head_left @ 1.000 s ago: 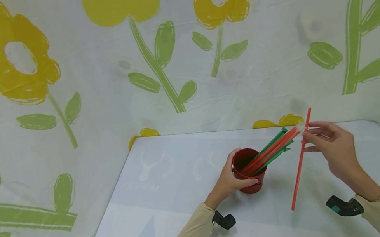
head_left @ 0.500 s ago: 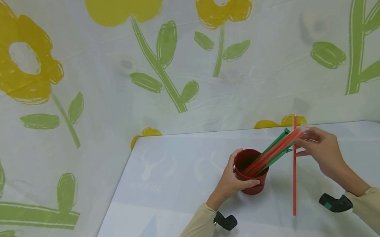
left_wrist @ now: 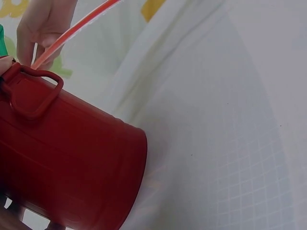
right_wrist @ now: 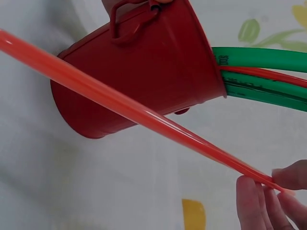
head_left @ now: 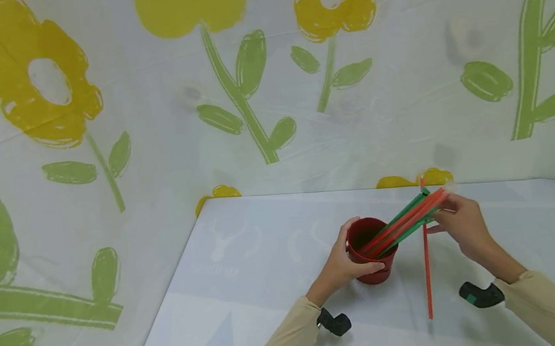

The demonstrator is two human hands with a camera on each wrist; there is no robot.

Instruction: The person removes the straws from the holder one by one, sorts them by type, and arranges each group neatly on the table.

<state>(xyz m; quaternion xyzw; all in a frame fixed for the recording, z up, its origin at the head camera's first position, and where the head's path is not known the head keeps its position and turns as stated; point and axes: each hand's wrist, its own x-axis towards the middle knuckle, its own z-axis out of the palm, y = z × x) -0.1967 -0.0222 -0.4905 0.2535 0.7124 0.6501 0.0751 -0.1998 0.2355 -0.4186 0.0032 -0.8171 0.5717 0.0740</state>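
My left hand [head_left: 343, 260] grips a small red metal bucket [head_left: 374, 275] round its side, thumb across the front near the rim. The bucket tilts to the right. Several red straws [head_left: 406, 222] and green straws [right_wrist: 261, 57] lean out of it toward the right. Between thumb and fingers my right hand [head_left: 466, 226] pinches a single red straw [head_left: 427, 276], which hangs nearly upright outside the bucket, its lower end close over the table. In the head view the right fingertips lie behind the straw tops; the right wrist view shows the pinch at the straw's end.
A white table [head_left: 256, 255] with faint printed shapes lies under both hands. Behind and to the left hangs a pale cloth [head_left: 162, 152] printed with yellow flowers and green leaves. Black wrist devices [head_left: 481, 293] sit on both forearms.
My right hand has moved left, bringing the single straw closer to the bucket and from a slant to nearly upright. The left hand still holds the tilted bucket.
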